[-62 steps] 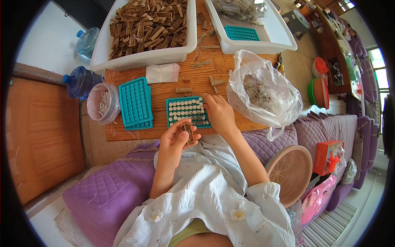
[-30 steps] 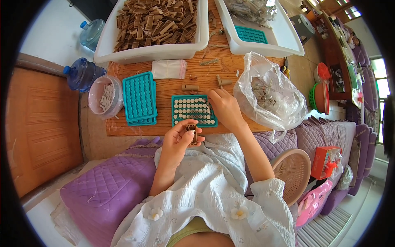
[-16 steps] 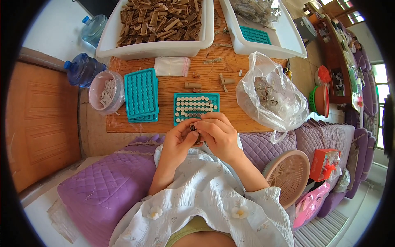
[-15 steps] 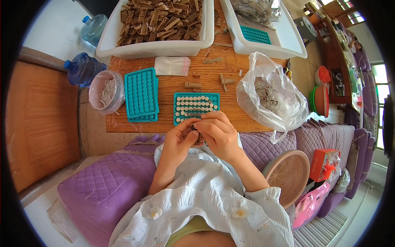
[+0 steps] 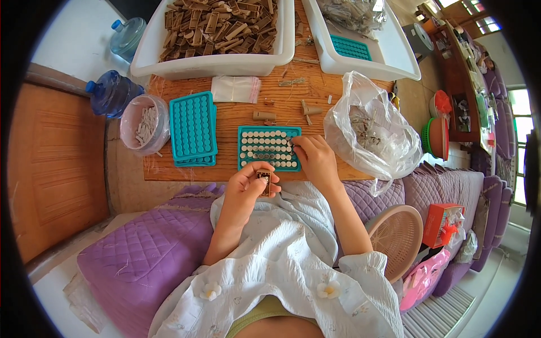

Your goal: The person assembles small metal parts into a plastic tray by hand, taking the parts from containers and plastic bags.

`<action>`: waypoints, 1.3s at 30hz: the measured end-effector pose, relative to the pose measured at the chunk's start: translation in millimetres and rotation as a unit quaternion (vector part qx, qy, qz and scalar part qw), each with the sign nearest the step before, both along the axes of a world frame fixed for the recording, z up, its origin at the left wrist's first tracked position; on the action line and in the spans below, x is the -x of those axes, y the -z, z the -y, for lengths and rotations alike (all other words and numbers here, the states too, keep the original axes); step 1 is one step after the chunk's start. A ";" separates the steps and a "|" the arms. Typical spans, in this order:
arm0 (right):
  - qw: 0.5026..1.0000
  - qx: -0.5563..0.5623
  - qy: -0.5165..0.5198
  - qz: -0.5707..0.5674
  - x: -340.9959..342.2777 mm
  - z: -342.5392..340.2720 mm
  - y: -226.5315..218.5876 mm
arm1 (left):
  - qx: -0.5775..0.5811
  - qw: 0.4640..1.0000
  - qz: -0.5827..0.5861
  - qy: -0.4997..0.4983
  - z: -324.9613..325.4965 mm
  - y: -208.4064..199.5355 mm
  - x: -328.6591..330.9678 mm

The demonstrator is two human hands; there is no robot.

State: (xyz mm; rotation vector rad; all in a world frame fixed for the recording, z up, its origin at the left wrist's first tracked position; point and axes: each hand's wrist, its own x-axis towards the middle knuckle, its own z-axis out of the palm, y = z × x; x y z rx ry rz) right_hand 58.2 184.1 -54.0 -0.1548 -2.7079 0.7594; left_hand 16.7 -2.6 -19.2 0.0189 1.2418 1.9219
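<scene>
My left hand (image 5: pixel 243 190) is closed around a small brown plastic casing (image 5: pixel 264 190), its thumb on the open side, where small dark and light parts show. At the right edge of a teal tray (image 5: pixel 270 128), my right hand (image 5: pixel 319 160) has thumb and fingers pinched together. What they grip, if anything, is too small to make out. Rows of round, flat, whitish and silvery button-like discs (image 5: pixel 265 141) fill the tray's pockets. Beyond it on the table lie two brown casings, one lengthwise (image 5: pixel 264 116) and another (image 5: pixel 311 110) over a thin piece.
Stacked teal trays (image 5: pixel 193 127) and a tub of white pieces (image 5: pixel 147 125) stand left. A clear bag of wired parts (image 5: pixel 369 127) lies right. White bins (image 5: pixel 214 69) (image 5: pixel 389 70) line the wooden table's (image 5: pixel 225 118) far side. Plastic sleeves (image 5: pixel 234 90) lie between.
My right hand has left my left hand and moved right and forward to the tray's edge. The casing in my left hand now shows plainly, along with more of the discs.
</scene>
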 end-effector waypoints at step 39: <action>0.816 0.498 -0.127 0.264 -34.1 -4.5 -72.8 | -0.035 0.989 0.053 0.135 -18.8 -22.4 -32.2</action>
